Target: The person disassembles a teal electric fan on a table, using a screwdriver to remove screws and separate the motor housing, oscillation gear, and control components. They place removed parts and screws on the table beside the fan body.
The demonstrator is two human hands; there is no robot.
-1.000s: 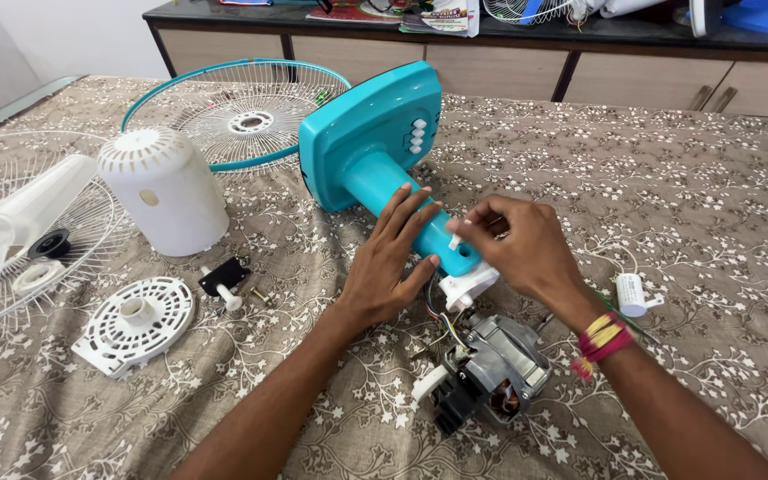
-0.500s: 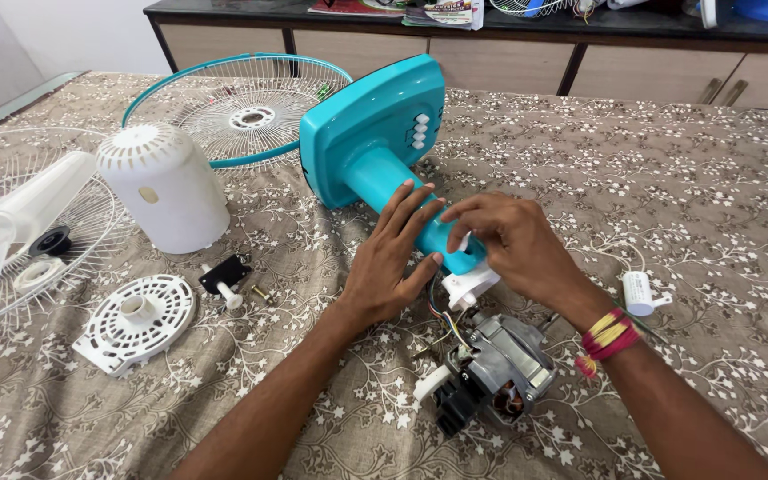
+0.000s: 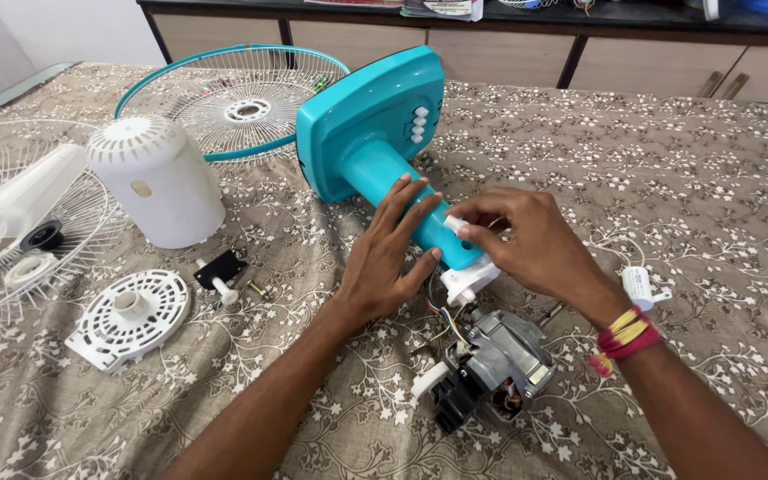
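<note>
My left hand (image 3: pixel 384 262) lies flat and open on the blue fan pole (image 3: pixel 411 200) in the middle of the bench (image 3: pixel 668 178). My right hand (image 3: pixel 526 240) pinches a small white peg (image 3: pixel 453 226) at the pole's end.

1. a broad counter (image 3: pixel 686 178) filling most of the view, draped in a grey-brown cloth printed with white flowers and twigs.
2. at the far left corner, a bare strip of the counter's glassy edge (image 3: pixel 11 89) peeking from under the cloth.
3. behind, a long low cabinet (image 3: pixel 508 44) with a dark top, beige door fronts and dark frames between them.
4. slanted bar handles (image 3: pixel 722 86) on its right-hand door.
5. upper left, a plain white wall (image 3: pixel 73 31).
6. soft, even daylight, only faint shadows on the cloth.
</note>
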